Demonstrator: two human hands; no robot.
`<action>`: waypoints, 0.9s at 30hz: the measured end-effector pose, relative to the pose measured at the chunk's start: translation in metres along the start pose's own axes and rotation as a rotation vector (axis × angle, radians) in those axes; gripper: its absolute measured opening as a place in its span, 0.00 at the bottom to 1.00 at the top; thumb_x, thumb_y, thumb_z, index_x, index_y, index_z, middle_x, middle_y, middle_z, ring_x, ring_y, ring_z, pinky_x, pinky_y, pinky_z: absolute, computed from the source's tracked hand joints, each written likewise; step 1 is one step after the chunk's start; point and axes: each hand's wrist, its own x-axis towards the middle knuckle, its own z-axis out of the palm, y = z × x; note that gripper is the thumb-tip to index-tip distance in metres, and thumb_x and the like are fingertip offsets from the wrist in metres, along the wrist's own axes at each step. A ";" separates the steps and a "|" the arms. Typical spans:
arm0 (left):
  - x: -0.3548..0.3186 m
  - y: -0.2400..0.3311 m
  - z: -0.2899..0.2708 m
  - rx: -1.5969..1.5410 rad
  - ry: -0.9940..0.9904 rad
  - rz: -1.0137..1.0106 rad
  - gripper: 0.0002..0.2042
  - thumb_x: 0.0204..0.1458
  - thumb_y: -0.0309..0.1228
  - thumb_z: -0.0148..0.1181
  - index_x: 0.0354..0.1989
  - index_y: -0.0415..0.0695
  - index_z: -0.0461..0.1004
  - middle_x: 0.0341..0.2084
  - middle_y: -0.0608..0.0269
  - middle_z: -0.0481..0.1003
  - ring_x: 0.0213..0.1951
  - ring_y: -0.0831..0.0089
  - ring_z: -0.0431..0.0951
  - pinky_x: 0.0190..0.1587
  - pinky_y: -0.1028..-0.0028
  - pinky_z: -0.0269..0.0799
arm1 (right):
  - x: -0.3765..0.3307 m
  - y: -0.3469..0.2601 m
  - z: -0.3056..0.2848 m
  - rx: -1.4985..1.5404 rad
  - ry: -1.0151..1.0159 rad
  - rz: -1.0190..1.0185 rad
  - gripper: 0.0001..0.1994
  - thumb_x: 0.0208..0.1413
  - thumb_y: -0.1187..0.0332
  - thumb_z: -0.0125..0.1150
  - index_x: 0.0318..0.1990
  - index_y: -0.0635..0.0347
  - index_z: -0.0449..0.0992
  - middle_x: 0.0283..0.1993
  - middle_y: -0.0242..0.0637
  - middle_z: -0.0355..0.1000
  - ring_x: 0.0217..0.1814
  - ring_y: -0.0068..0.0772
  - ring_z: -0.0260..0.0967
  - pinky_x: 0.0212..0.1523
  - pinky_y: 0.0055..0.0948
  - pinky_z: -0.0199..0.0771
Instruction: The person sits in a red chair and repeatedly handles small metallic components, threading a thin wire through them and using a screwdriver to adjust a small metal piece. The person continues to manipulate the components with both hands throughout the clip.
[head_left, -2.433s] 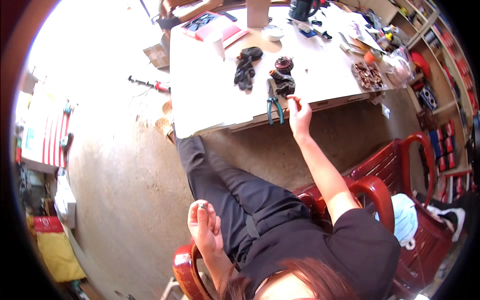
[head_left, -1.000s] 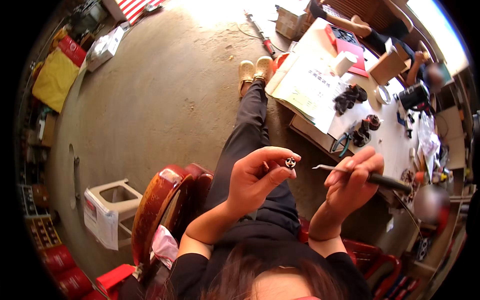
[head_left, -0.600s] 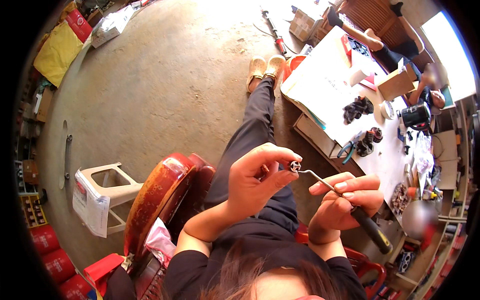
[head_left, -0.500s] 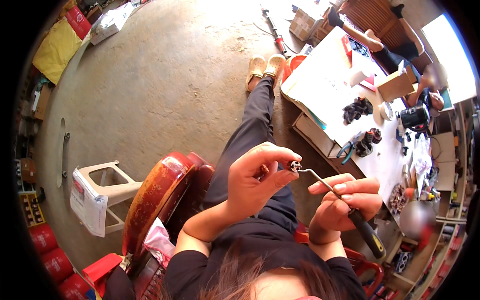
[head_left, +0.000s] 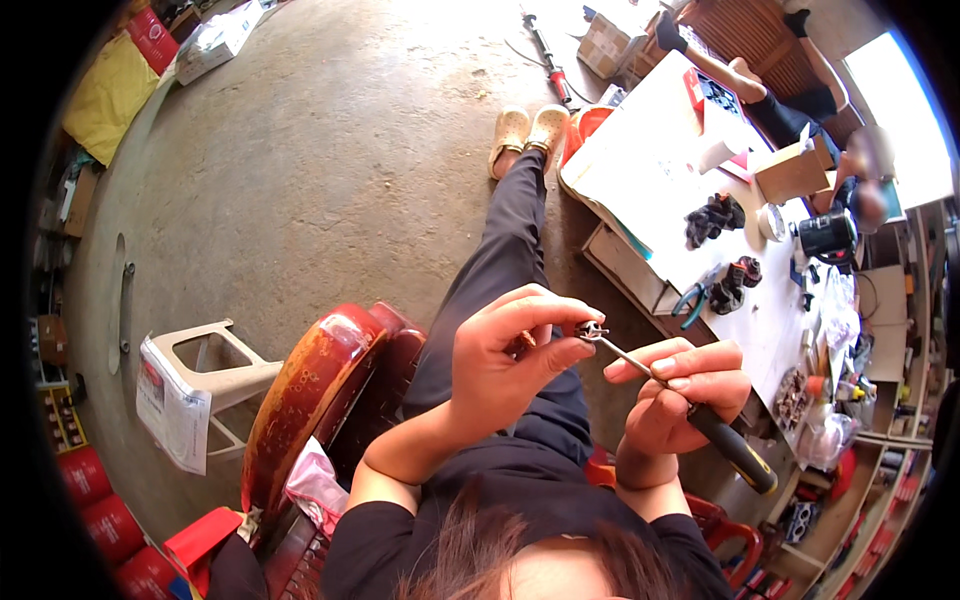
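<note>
Above my lap, my left hand (head_left: 500, 365) pinches a small round metal part (head_left: 590, 330) between thumb and forefinger. A reddish-brown bit (head_left: 523, 342) shows behind its curled fingers; I cannot make out what it is. My right hand (head_left: 685, 390) grips a hook pick (head_left: 735, 450) with a black and yellow handle and a thin metal shaft. The shaft's tip meets the metal part at my left fingertips, and its exact contact is too small to tell.
To the right stands a white-topped table (head_left: 640, 150) with black gloves (head_left: 715, 220), blue-handled pliers (head_left: 690, 305) and a cardboard box (head_left: 793, 175). A person (head_left: 800, 110) sits beyond it. On my left are a red armrest (head_left: 310, 400) and a beige stool (head_left: 215, 350).
My right hand has shifted slightly left, toward my left hand. The pick has turned, so its bend shows less and its shaft looks straighter. My left hand keeps its pinch.
</note>
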 end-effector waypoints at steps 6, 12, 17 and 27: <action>0.001 0.001 0.003 -0.014 0.019 -0.017 0.12 0.48 0.21 0.66 0.42 0.39 0.79 0.30 0.70 0.74 0.22 0.90 0.58 0.22 0.87 0.51 | 0.007 0.002 -0.009 -0.038 -0.002 -0.093 0.15 0.59 0.61 0.61 0.36 0.59 0.61 0.35 0.39 0.61 0.21 0.34 0.68 0.18 0.25 0.74; 0.001 0.000 0.005 -0.032 0.020 -0.005 0.13 0.48 0.20 0.66 0.43 0.39 0.79 0.30 0.70 0.73 0.23 0.90 0.57 0.22 0.87 0.51 | 0.004 0.004 -0.014 -0.030 -0.067 -0.108 0.13 0.56 0.68 0.62 0.35 0.60 0.61 0.35 0.40 0.62 0.23 0.36 0.69 0.22 0.26 0.76; 0.000 0.001 0.006 -0.034 0.017 -0.035 0.12 0.48 0.20 0.66 0.43 0.40 0.79 0.30 0.71 0.72 0.23 0.90 0.57 0.23 0.87 0.51 | 0.003 0.001 -0.019 0.031 -0.112 -0.046 0.11 0.56 0.73 0.61 0.36 0.58 0.62 0.38 0.40 0.64 0.29 0.40 0.74 0.28 0.29 0.79; 0.000 -0.002 0.007 -0.071 0.015 -0.067 0.12 0.49 0.22 0.66 0.43 0.39 0.78 0.29 0.71 0.72 0.23 0.89 0.57 0.23 0.86 0.50 | -0.001 0.005 -0.009 -0.021 -0.042 -0.092 0.12 0.57 0.67 0.62 0.35 0.58 0.62 0.35 0.39 0.63 0.26 0.38 0.71 0.25 0.26 0.77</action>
